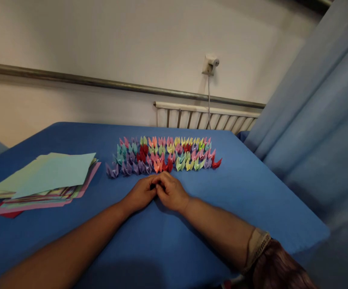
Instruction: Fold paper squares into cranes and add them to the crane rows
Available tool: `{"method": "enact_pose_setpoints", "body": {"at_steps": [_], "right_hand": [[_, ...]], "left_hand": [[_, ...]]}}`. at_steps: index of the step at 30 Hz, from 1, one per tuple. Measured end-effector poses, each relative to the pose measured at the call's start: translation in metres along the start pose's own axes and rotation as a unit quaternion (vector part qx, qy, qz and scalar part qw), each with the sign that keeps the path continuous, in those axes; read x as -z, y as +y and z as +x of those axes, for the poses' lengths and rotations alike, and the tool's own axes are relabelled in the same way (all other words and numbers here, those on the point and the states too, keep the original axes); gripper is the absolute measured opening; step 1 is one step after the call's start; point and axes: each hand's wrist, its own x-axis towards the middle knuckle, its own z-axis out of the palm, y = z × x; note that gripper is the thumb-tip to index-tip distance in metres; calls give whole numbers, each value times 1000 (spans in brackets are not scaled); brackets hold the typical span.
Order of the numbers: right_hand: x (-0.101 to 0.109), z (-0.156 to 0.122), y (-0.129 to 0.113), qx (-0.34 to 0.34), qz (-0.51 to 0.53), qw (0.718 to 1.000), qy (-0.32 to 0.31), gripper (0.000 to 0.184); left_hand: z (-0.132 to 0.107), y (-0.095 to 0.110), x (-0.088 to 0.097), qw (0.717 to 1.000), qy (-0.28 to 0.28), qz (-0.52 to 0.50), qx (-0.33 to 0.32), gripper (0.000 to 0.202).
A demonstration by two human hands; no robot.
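My left hand (140, 193) and my right hand (170, 192) rest together on the blue table (237, 192), fingertips touching and fingers curled. Whatever lies between the fingers is hidden. Just beyond the hands stand several rows of small folded paper cranes (164, 155) in purple, red, pink, green, yellow and orange. The nearest row of cranes is a short gap from my fingertips.
A stack of coloured paper sheets (47, 178), light green on top, lies at the left of the table. A blue curtain (321, 120) hangs on the right. Behind the table are a white radiator (206, 118), a wall rail and a socket with a cable.
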Motion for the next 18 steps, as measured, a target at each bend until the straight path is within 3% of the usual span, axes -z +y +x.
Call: {"method": "enact_pose_setpoints", "body": {"at_steps": [3,6,10,12,15,18], "right_hand": [[-1,-1,1,-4,8,1000,-9,21],[-2,-1,1,-11,-2,999,-42,21],[-3,-4,-1,-8,-41,993,-110,21],[-3,-6,-3,3,-65,988,-143,21],[-3,-8,-6,13,-90,982,-164,21],[-3,-9,-7,5,-93,982,-165,21]], "left_hand": [[-5,7,11,997,23,71,10,27],[-15,20,41,977,93,180,63,35],[-34,35,106,894,252,330,169,35],[-42,32,140,845,287,387,231,42],[-49,10,177,794,236,449,335,58],[-51,-15,192,777,134,472,394,85]]}}
